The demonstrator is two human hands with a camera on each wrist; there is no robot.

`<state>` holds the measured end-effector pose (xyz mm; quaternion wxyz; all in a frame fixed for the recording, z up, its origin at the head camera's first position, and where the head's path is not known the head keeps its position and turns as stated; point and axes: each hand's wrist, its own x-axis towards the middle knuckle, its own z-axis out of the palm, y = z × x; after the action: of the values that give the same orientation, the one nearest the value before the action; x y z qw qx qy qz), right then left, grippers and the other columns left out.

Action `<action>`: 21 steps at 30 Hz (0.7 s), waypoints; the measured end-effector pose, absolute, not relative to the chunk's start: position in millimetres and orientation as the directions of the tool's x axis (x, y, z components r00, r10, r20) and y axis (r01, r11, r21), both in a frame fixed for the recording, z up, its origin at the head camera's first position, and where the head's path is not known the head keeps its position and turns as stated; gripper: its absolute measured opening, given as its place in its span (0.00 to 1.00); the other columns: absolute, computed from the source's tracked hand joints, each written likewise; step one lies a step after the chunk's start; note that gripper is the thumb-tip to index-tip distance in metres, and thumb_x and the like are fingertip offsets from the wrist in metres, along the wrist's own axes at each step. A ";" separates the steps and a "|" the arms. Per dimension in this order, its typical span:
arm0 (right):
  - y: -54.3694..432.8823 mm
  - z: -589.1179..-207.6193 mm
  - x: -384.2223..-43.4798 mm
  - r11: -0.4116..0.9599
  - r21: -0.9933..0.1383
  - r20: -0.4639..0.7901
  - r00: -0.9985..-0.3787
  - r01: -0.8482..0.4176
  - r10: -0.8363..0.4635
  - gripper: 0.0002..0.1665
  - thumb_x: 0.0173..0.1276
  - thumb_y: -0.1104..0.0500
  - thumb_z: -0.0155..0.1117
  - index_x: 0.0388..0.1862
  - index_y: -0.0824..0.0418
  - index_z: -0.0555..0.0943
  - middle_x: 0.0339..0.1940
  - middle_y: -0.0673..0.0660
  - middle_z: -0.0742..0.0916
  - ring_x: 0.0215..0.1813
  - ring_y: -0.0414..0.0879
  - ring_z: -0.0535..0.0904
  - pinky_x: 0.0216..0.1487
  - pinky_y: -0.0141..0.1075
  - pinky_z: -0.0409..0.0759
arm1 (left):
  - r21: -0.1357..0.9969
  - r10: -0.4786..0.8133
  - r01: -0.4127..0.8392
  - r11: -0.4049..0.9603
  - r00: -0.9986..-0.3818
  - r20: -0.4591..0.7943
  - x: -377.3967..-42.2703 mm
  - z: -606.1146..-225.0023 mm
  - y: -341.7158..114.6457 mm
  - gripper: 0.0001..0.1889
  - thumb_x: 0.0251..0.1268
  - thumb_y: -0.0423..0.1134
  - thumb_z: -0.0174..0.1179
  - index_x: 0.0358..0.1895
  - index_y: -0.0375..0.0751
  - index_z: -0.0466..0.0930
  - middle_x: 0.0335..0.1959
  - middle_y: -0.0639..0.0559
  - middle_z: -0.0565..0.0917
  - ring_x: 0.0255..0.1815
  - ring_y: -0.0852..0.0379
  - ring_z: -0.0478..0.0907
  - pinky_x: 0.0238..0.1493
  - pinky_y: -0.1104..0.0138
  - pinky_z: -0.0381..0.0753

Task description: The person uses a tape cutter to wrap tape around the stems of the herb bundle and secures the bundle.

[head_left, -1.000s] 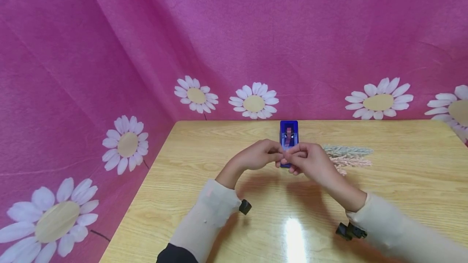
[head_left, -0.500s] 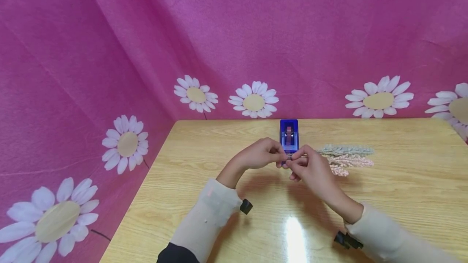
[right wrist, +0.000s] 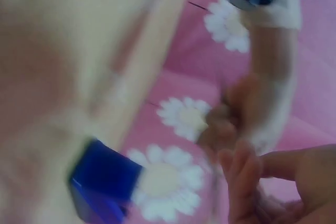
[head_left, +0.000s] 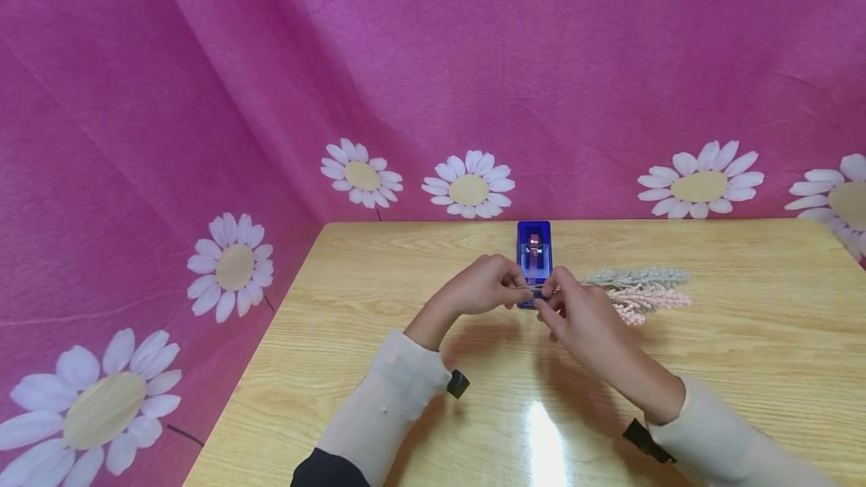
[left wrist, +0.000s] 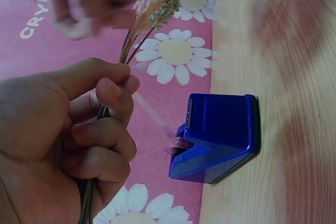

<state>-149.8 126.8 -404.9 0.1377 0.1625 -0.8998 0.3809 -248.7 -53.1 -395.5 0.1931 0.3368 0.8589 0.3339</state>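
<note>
My left hand [head_left: 483, 288] grips the thin stems [left wrist: 86, 198] of a small bunch of flower sprays, fingers curled round them and thumb against the index finger. Fluffy pink sprays [head_left: 646, 299] and a grey-green spray [head_left: 639, 277] point to the right. A clear strip of tape [left wrist: 152, 113] stretches from the blue tape dispenser [left wrist: 220, 124] to the stems at the left fingertips. My right hand [head_left: 585, 318] hovers beside the stems, thumb and index finger apart with nothing visible between them; it is blurred in the left wrist view.
The dispenser stands near the back edge of the wooden table [head_left: 325, 412], just beyond both hands. A pink cloth [head_left: 575, 58] with printed daisies hangs behind and at the left. Small black wrist cameras [head_left: 458, 383] sit at both cuffs.
The right hand's fingertips, earlier together at the stems by the left fingers, have parted and drawn slightly right. The left hand keeps its grip in nearly the same place.
</note>
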 end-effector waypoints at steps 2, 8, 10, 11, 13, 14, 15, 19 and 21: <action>133.6 -392.9 -154.5 0.696 -0.572 0.409 -0.887 -0.433 -0.216 0.05 0.73 0.67 0.66 0.40 0.63 0.76 0.25 0.53 0.88 0.23 0.39 0.79 0.23 0.34 0.76 | 0.684 0.712 0.469 0.559 -0.694 -0.105 -248.8 -395.7 -52.5 0.11 0.74 0.38 0.64 0.30 0.38 0.83 0.18 0.57 0.75 0.19 0.64 0.66 0.22 0.73 0.65; 155.1 -371.7 -179.9 0.770 -0.461 0.263 -0.896 -0.442 -0.357 0.05 0.75 0.63 0.64 0.44 0.65 0.84 0.32 0.54 0.89 0.33 0.45 0.83 0.40 0.48 0.83 | 0.645 0.717 0.500 0.578 -0.689 -0.109 -246.3 -397.0 -50.1 0.16 0.74 0.38 0.64 0.23 0.43 0.76 0.17 0.58 0.66 0.19 0.64 0.62 0.23 0.72 0.62; 159.4 -370.4 -186.4 0.767 -0.475 0.155 -0.899 -0.432 -0.411 0.09 0.77 0.61 0.63 0.46 0.66 0.85 0.35 0.54 0.90 0.35 0.45 0.84 0.47 0.53 0.82 | 0.624 0.712 0.511 0.591 -0.694 -0.106 -245.0 -397.6 -49.0 0.19 0.74 0.39 0.64 0.22 0.44 0.72 0.17 0.59 0.64 0.19 0.64 0.60 0.24 0.72 0.60; 160.9 -370.9 -188.8 0.762 -0.486 0.109 -0.895 -0.428 -0.433 0.11 0.77 0.60 0.62 0.47 0.66 0.86 0.35 0.53 0.90 0.35 0.44 0.84 0.47 0.53 0.83 | 0.608 0.710 0.521 0.599 -0.697 -0.102 -244.4 -397.9 -48.6 0.20 0.74 0.39 0.64 0.21 0.45 0.71 0.17 0.59 0.63 0.19 0.64 0.60 0.24 0.72 0.60; 163.2 -372.8 -192.1 0.750 -0.508 0.043 -0.882 -0.423 -0.469 0.13 0.78 0.59 0.62 0.48 0.67 0.87 0.35 0.52 0.90 0.34 0.42 0.83 0.46 0.50 0.83 | 0.586 0.705 0.534 0.610 -0.703 -0.093 -243.4 -398.6 -47.8 0.21 0.75 0.40 0.64 0.20 0.46 0.69 0.17 0.60 0.62 0.19 0.64 0.59 0.24 0.72 0.59; 164.2 -374.2 -192.8 0.744 -0.517 0.026 -0.877 -0.423 -0.480 0.13 0.78 0.58 0.62 0.49 0.67 0.87 0.35 0.52 0.90 0.33 0.41 0.82 0.44 0.48 0.83 | 0.578 0.701 0.537 0.614 -0.707 -0.088 -243.0 -399.1 -47.4 0.21 0.74 0.40 0.64 0.20 0.46 0.69 0.17 0.60 0.62 0.19 0.65 0.59 0.24 0.72 0.59; 165.1 -375.6 -193.3 0.737 -0.527 0.018 -0.872 -0.424 -0.489 0.13 0.78 0.59 0.61 0.48 0.67 0.87 0.34 0.51 0.89 0.32 0.41 0.81 0.40 0.45 0.83 | 0.575 0.699 0.538 0.617 -0.710 -0.084 -243.0 -399.8 -47.1 0.20 0.74 0.40 0.64 0.20 0.46 0.70 0.17 0.60 0.63 0.19 0.65 0.60 0.24 0.72 0.59; 167.5 -381.4 -193.1 0.724 -0.538 0.025 -0.867 -0.432 -0.498 0.11 0.79 0.60 0.61 0.43 0.63 0.89 0.28 0.47 0.86 0.28 0.40 0.75 0.32 0.38 0.77 | 0.613 0.700 0.517 0.597 -0.710 -0.083 -244.5 -403.0 -47.3 0.15 0.75 0.39 0.63 0.25 0.42 0.80 0.18 0.60 0.70 0.20 0.65 0.63 0.24 0.73 0.63; 168.3 -383.6 -192.5 0.725 -0.538 0.032 -0.869 -0.431 -0.493 0.11 0.79 0.59 0.61 0.39 0.61 0.89 0.26 0.46 0.84 0.27 0.40 0.74 0.31 0.37 0.75 | 0.655 0.708 0.492 0.574 -0.700 -0.094 -245.7 -403.8 -48.4 0.11 0.75 0.39 0.63 0.32 0.39 0.85 0.20 0.59 0.75 0.20 0.64 0.64 0.24 0.72 0.64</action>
<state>-192.5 168.3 -383.6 -0.0569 0.2493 -0.9268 0.2749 -245.7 -48.4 -403.8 0.1756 0.3451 0.8695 0.3068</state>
